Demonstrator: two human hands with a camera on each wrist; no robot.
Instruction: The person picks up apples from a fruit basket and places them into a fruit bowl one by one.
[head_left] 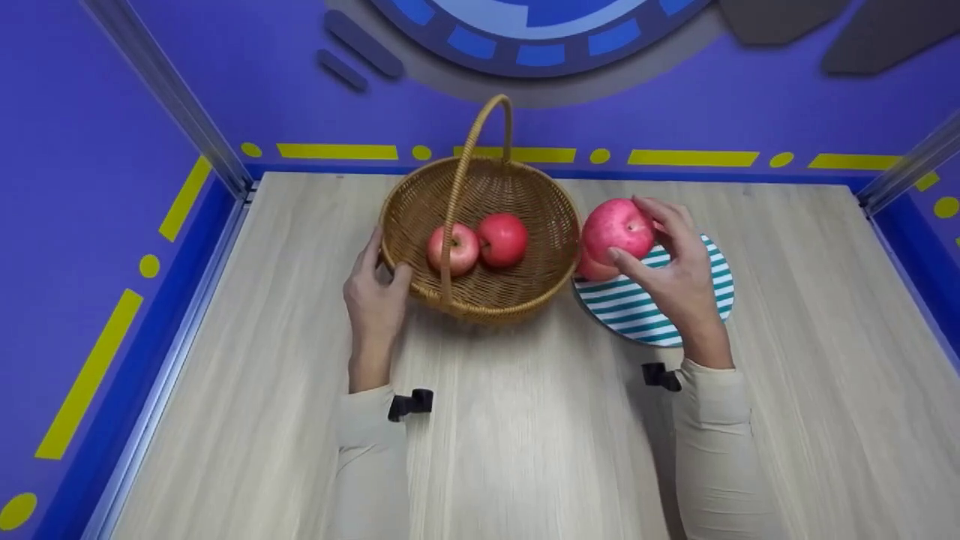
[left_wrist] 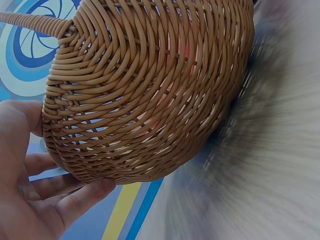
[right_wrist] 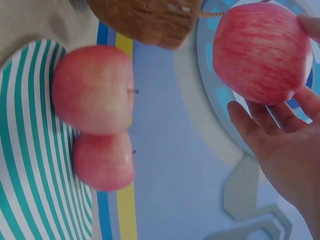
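A brown wicker basket [head_left: 517, 296] with a tall arched handle holds two red apples side by side, a paler apple [head_left: 463, 251] and a redder apple [head_left: 504, 240]. My left hand [head_left: 373, 289] grips the basket's left side at the rim; its fingers press the outer weave in the left wrist view. Between thumb and fingers, my right hand [head_left: 684, 274] holds a pink-red apple [head_left: 616, 229] just right of the basket, raised over a green-and-white striped plate [head_left: 637, 319]. On that plate, the right wrist view shows a larger apple [right_wrist: 92, 90] and a smaller apple [right_wrist: 105, 162], mostly hidden in the head view.
The pale wooden table [head_left: 510, 420] runs back to a blue wall panel [head_left: 300, 97] with yellow marks. Metal posts stand at the left and right back corners. Basket and plate sit close together, the basket's handle arching high above its rim.
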